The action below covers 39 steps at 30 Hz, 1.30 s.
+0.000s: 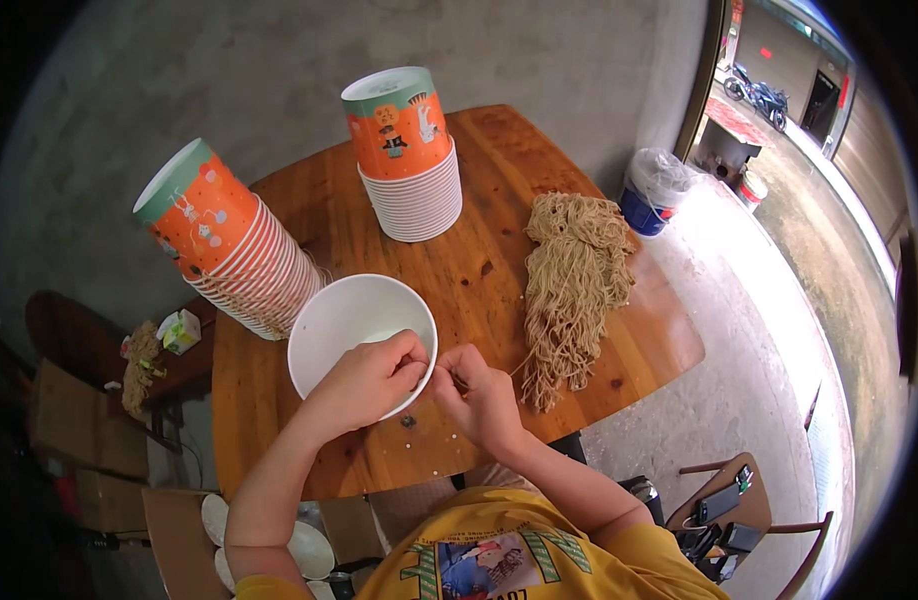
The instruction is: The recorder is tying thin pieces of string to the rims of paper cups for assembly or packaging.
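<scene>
A large white-lined paper bucket (329, 325) stands mouth up near the table's front edge. My left hand (374, 378) reaches over its mouth, fingers curled and pinched at the right side of the rim. Just outside that rim, my right hand (479, 398) is closed in a pinch, its fingertips close to the left ones. Whatever is between the fingers of either hand is too small or hidden to tell. Right of my hands lies a thick bundle of tan strings (579, 290), its loose ends trailing toward me.
Upside-down stacks of orange and green paper buckets stand at the left (224, 225) and the back (399, 130) of the wooden table (479, 250). Strings hang around the left stack. Beyond the table are a blue pail (644, 212) and a chair (739, 500) with dark items on it.
</scene>
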Motion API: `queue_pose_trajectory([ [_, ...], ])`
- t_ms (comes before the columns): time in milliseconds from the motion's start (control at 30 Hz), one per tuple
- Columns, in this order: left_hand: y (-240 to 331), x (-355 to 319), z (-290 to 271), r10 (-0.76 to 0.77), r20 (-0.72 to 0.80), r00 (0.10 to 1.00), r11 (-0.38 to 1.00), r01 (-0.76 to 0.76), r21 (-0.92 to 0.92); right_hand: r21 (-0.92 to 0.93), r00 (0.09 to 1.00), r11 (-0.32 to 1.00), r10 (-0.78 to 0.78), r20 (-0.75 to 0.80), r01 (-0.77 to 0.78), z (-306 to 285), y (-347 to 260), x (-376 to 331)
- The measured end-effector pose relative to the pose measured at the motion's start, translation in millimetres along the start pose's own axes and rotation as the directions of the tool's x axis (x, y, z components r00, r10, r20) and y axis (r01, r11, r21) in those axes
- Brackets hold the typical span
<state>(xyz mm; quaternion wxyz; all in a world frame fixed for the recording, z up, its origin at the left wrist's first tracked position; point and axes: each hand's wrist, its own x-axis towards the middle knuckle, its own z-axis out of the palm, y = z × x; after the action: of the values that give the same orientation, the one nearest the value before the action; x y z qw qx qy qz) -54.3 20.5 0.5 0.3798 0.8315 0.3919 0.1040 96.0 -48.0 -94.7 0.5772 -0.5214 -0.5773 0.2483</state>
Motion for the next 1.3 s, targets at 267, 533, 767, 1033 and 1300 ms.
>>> queue_pose_trajectory([
  [267, 5.8, -8.6, 0.7, 0.13, -0.313, 0.941, 0.986, -0.155, -0.057, 0.124, 0.992, 0.991, 0.031, 0.122, -0.046, -33.6, -32.3, 27.1],
  [533, -4.3, -1.7, 8.8, -0.007, -0.204, 0.979, 0.792, -0.119, -0.598, 0.258, 0.935, 0.923, 0.208, 0.288, -0.285, -23.9, -25.5, 35.5],
  [767, -4.2, 5.6, 3.4, -0.099, 0.119, 0.988, 0.586, 0.155, -0.795, 0.432, 0.932, 0.843, 0.201, 0.302, -0.322, -25.0, -19.7, 37.3],
  [1033, -7.7, 10.0, 4.2, -0.136, 0.131, 0.982, 0.553, 0.185, -0.813, 0.29, 0.79, 0.885, 0.128, 0.6, -0.363, -79.1, -50.2, 71.8],
  [1300, -0.4, 12.9, 9.9, -0.057, 0.123, 0.991, 0.699, 0.128, -0.704, 0.247, 0.695, 0.887, 0.107, 0.711, -0.389, -68.7, -55.8, 101.0],
])
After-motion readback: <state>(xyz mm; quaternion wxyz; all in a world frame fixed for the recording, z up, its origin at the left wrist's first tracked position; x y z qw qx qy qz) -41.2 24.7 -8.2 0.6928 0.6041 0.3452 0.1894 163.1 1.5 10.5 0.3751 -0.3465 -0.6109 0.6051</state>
